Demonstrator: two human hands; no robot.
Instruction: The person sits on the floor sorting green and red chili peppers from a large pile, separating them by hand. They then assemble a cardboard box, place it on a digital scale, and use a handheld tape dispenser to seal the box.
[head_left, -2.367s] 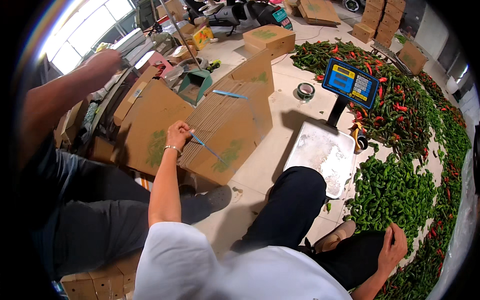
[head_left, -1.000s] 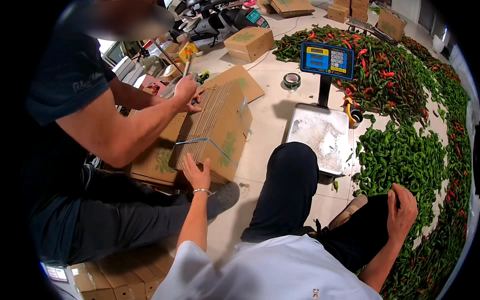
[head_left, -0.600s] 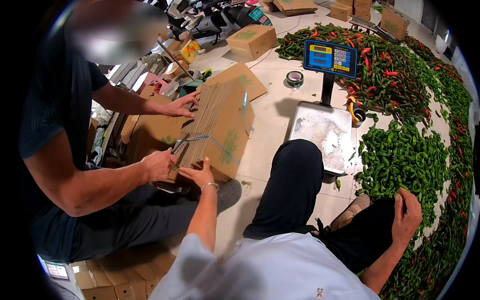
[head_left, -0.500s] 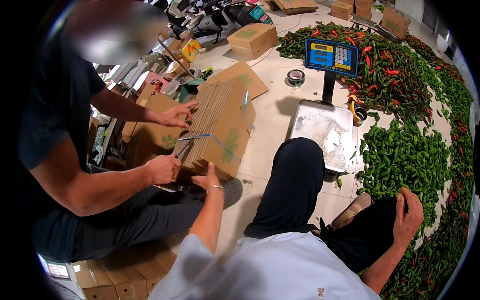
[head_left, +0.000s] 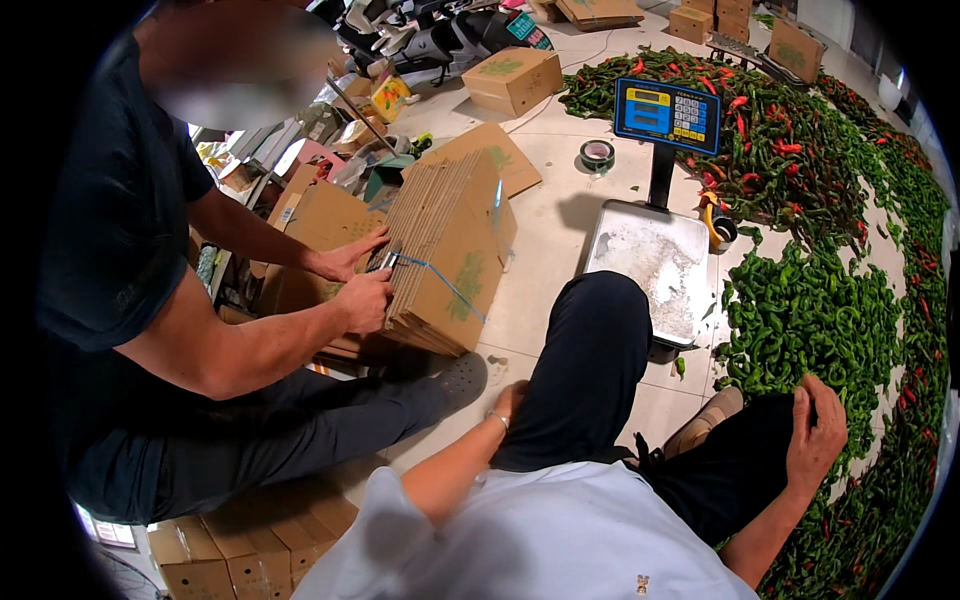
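Note:
My left hand (head_left: pixel 508 402) rests against the side of my raised left knee, its fingers partly hidden. My right hand (head_left: pixel 815 425) rests by my bent right knee, fingers loosely curved and empty, beside loose green peppers (head_left: pixel 800 320). To my left a co-worker's hands (head_left: pixel 362 300) work at a tied bundle of flattened cardboard boxes (head_left: pixel 470 230); one grips a metal tool (head_left: pixel 390 260) at the blue strap (head_left: pixel 455 290). In front of me stands a scale with a metal pan (head_left: pixel 650 260) and display (head_left: pixel 665 115).
Mixed red and green pepper piles (head_left: pixel 760 160) spread at the right. A tape roll (head_left: pixel 596 155) lies left of the scale. A closed box (head_left: pixel 512 80) and a scooter (head_left: pixel 440 35) are behind. Stacked cartons (head_left: pixel 250 550) sit at lower left; clutter lines the back left.
My left hand has withdrawn from the cardboard bundle to my knee. The co-worker has bent over the bundle and moved the tool up along the strap. My right hand stays by my knee.

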